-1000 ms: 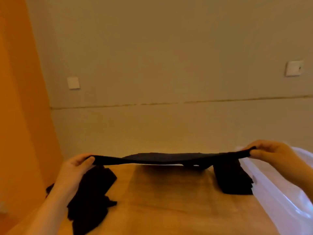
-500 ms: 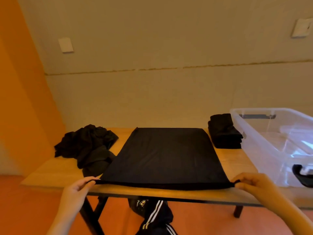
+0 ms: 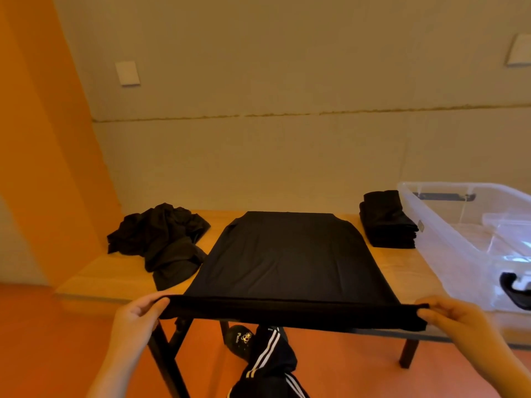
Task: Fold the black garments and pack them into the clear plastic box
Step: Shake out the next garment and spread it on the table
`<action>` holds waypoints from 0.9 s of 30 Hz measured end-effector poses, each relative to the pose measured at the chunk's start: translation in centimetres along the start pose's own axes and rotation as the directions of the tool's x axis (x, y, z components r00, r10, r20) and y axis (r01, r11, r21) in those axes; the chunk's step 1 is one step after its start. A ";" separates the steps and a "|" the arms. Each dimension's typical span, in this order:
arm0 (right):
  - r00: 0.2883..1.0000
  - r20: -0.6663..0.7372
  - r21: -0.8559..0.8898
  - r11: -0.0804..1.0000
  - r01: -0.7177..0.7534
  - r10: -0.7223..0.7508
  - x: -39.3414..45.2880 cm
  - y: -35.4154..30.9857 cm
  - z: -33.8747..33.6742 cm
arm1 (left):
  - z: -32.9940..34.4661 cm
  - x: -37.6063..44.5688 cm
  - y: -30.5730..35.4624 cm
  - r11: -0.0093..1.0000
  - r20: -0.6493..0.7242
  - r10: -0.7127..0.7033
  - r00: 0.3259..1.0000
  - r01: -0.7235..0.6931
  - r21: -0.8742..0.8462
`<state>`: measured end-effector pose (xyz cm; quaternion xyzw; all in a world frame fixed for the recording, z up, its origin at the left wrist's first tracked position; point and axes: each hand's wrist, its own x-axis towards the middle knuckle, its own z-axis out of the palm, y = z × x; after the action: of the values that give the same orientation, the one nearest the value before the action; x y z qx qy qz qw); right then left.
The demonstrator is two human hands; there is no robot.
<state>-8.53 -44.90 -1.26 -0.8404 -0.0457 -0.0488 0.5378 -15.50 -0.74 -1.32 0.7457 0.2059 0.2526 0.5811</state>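
A black garment lies spread flat on the wooden table, its near hem hanging just past the front edge. My left hand pinches the hem's left corner, and my right hand pinches the right corner. A crumpled heap of black garments sits at the table's left. To the right of the flat garment stands a neat stack of folded black garments. The clear plastic box stands open at the far right of the table.
The box has a black handle on its near end. Under the table I see my legs in dark striped trousers, a black shoe and the table's dark legs. A beige wall backs the table; an orange wall is left.
The garment, held stretched in the air a second ago, now lies flat on the table. Both hands keep their pinch on the hem, and it has lifted slightly off the front edge.
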 end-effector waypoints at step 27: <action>0.959 -0.195 0.225 0.942 0.248 -0.206 -5.8 -3.9 -3.8 | -5.1 -6.4 5.7 0.919 -0.140 0.301 0.943 -0.326 -0.223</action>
<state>-14.91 -46.88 3.11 -0.7487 -0.1024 -0.1755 0.6310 -23.62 -2.11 4.34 0.6782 0.0808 0.4038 0.6087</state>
